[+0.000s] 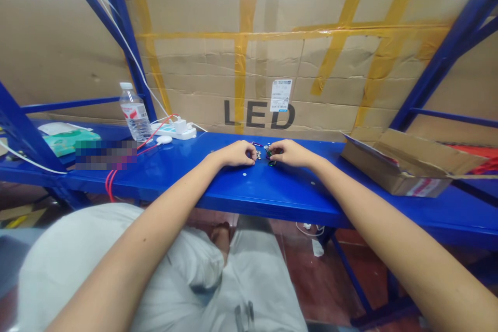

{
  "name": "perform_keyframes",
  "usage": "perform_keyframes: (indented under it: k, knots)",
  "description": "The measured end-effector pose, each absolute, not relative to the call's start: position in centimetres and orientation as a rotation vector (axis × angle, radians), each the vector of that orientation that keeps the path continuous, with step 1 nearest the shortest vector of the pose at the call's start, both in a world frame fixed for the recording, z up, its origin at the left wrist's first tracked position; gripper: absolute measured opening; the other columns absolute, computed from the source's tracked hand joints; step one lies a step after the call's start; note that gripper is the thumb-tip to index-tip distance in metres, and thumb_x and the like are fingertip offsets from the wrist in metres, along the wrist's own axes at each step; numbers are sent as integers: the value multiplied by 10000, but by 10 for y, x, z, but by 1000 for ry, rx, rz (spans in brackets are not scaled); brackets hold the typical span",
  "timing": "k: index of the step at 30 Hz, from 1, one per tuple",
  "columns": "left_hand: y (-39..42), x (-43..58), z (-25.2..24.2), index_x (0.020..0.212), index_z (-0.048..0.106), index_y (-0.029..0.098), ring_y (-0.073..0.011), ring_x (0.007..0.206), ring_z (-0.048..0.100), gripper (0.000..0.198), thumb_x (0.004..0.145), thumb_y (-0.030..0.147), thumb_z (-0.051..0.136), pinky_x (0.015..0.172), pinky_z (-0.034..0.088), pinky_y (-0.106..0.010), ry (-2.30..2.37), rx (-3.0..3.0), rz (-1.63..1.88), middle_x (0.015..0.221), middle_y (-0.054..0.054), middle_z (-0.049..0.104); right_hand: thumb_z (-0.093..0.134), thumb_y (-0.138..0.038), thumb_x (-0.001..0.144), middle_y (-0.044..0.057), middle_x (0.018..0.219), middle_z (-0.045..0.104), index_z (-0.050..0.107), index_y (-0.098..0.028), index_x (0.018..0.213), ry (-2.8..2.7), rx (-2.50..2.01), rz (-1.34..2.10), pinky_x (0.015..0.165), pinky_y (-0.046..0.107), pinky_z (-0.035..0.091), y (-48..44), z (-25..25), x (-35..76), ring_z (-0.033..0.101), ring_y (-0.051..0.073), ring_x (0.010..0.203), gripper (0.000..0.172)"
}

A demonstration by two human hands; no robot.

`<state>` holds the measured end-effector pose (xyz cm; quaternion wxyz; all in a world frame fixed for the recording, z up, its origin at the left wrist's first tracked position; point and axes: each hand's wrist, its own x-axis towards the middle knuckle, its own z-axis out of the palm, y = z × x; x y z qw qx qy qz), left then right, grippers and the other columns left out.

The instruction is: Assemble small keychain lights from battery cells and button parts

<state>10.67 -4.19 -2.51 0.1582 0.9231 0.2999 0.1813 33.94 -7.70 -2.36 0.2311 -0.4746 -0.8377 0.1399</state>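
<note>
Both hands rest over the blue shelf (218,187), a small gap between them. My left hand (239,153) is curled, with thumb and fingertips close together beside a little cluster of shiny gold-silver pieces (259,155). What its fingertips hold, if anything, is too small to make out. A thin purple piece (257,144) lies just beyond those fingers. My right hand (290,153) is closed in a pinch at a small dark green shiny piece (268,153). Under its fingertips, another green glossy piece (271,163) lies on the shelf.
An open cardboard box (397,166) stands at the right. To the left are a water bottle (134,114), a white power strip (177,129), red cables (110,184) and a green packet (70,141). A large LED carton (202,72) walls off the back, between blue rack posts.
</note>
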Motion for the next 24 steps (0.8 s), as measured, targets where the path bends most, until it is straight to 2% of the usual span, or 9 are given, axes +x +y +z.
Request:
perform_keyframes:
  k: [7, 15, 24]
  knots:
    - [-40, 105, -25, 800, 769, 199, -179, 805, 636, 121, 724, 207, 675, 749, 470, -283, 828, 2692, 515, 830, -26, 719, 618, -193, 744, 27, 823, 702, 709, -162, 965, -2292, -1268, 415, 752, 301, 468, -78, -24, 340, 616, 179, 772, 241]
    - [-43, 107, -26, 909, 739, 182, -177, 844, 648, 232, 698, 126, 659, 768, 494, -285, 782, 2667, 593, 878, -25, 716, 587, -186, 740, 22, 824, 701, 700, -176, 916, -2304, -1267, 398, 739, 290, 463, -76, -27, 342, 611, 174, 763, 210]
    - [-57, 126, -27, 1019, 631, 158, -160, 864, 624, 140, 903, 209, 569, 808, 480, -294, 604, 2815, 1180, 942, -61, 686, 567, -183, 762, 44, 833, 712, 676, -166, 859, -2230, -1246, 364, 736, 291, 464, -73, -28, 343, 618, 187, 777, 147]
